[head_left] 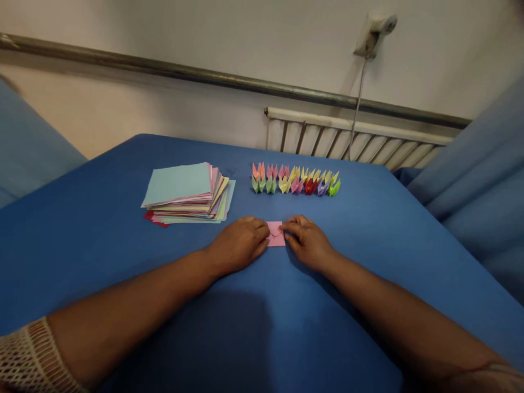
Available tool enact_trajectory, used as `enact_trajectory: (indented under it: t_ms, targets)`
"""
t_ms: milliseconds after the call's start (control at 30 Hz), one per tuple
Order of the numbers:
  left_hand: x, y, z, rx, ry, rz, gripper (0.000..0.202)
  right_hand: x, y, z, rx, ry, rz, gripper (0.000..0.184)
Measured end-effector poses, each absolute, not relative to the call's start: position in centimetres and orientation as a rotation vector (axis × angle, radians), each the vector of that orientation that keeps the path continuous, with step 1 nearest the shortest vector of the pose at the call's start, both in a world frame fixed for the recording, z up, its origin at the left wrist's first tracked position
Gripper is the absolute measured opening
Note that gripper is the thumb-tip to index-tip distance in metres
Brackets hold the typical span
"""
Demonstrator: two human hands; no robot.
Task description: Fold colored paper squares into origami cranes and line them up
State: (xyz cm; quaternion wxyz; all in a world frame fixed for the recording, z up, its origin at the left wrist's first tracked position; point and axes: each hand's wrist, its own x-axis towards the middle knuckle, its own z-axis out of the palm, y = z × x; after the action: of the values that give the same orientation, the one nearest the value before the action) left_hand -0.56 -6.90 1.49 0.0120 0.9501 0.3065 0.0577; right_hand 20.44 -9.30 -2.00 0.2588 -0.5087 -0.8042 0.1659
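Sheets of coloured paper (186,194) lie stacked beyond and left of our left hand (239,243), the lower ones mostly hidden under a pale blue top sheet. Both hands rest knuckles up, fingers curled onto a small pink paper (275,234) between them. Its side edges are covered, so we cannot tell whether the fingertips pinch or only press. Beyond our right hand (309,240) stands a row of folded paper pieces (295,180), perhaps cranes. Blue cloth (123,245) covers the table, with a radiator (352,139) behind.
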Motion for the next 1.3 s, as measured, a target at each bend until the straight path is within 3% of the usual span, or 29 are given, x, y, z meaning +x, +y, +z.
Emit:
enact_trajectory:
  t_ms: [367,633,1000,1300]
  targets:
    - [-0.7,-6.8,1.3,2.956,0.840,0.258,0.026,20.5,-9.3,-1.8,-1.221,-2.349,0.395,0.034]
    - [-0.8,-6.9,1.9,3.039,0.794,0.095,0.026,21.1,-9.0,-1.6,-1.238,-2.396,0.411,0.040]
    - [-1.6,-5.5,1.5,3.042,0.813,0.182,0.024,19.7,-10.9,-0.4,-1.362,-2.410,0.333,0.030]
    - [-0.9,-6.2,1.5,2.945,0.768,0.242,0.025,20.6,-8.7,-1.4,-1.206,-2.473,0.281,0.023]
